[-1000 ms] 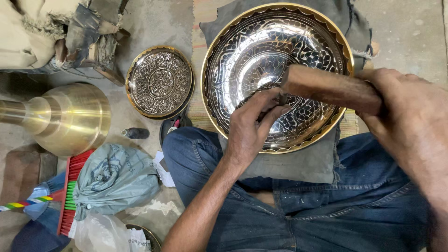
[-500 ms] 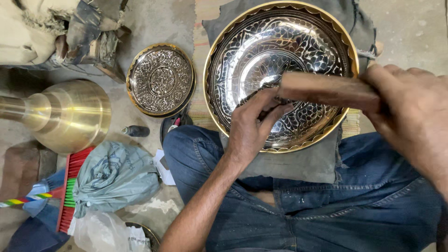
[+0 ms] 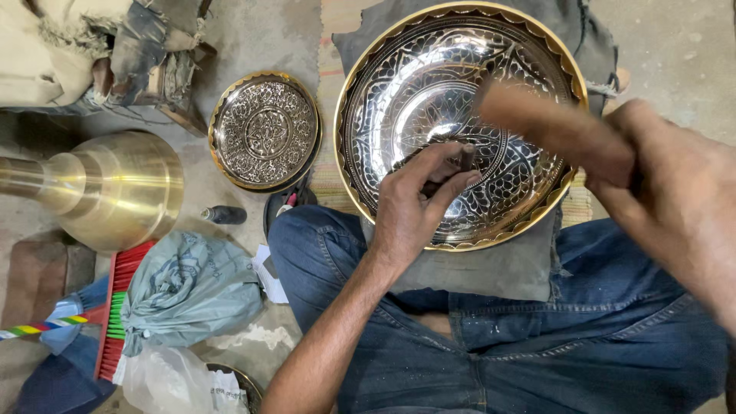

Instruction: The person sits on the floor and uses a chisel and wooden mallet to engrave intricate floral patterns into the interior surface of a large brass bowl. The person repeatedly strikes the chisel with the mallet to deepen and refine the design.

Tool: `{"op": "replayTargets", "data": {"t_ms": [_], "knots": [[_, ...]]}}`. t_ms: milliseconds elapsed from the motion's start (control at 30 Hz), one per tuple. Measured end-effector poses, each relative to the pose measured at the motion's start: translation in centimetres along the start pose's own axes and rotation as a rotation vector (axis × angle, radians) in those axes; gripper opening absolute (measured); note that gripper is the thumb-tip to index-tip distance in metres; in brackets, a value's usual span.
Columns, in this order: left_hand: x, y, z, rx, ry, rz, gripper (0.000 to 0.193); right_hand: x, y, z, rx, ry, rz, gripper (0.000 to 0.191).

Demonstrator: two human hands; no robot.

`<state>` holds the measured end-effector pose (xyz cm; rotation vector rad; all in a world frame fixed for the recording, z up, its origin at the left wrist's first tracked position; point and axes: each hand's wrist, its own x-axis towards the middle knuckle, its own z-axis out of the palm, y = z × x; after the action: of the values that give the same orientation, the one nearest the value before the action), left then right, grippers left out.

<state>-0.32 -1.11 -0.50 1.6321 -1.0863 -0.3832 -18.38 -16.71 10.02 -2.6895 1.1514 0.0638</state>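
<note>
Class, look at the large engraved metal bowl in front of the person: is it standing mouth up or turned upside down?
Mouth up. The large bowl shows its shiny patterned inside and full gold rim to the camera, and the left hand rests inside it.

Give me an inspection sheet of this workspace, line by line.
Surface: concrete floor, dusty, with a dark cloth under the work.
Job's things: large engraved bowl; wooden mallet, blurred.
Clutter: small engraved plate, brass vessel, grey bag, brush, small dark bottle.
Grippers: left hand pinches a small tool, barely visible, against the bowl; right hand grips the mallet.
Cables: nothing seen.
Surroundings: ragged cloth pile at upper left.
</note>
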Motion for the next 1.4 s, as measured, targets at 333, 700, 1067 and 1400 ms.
{"op": "replayTargets", "data": {"t_ms": [333,700,1067,1400], "knots": [[0.1,0.1,-0.2,0.0,-0.023,-0.045,0.036,0.0,0.4,-0.4,-0.247,0.165,-0.295,0.035],[0.0,0.5,-0.2,-0.005,0.008,0.008,0.036,-0.4,0.2,0.3,0.156,0.276,-0.185,0.034],[-0.1,0.1,-0.1,0.002,-0.025,0.027,0.032,-0.3,0.9,0.8,-0.067,0.106,-0.163,0.033],[0.0,0.6,-0.3,-0.051,0.001,0.044,0.033,-0.2,0.6,0.4,0.186,0.172,-0.087,0.04]]}}
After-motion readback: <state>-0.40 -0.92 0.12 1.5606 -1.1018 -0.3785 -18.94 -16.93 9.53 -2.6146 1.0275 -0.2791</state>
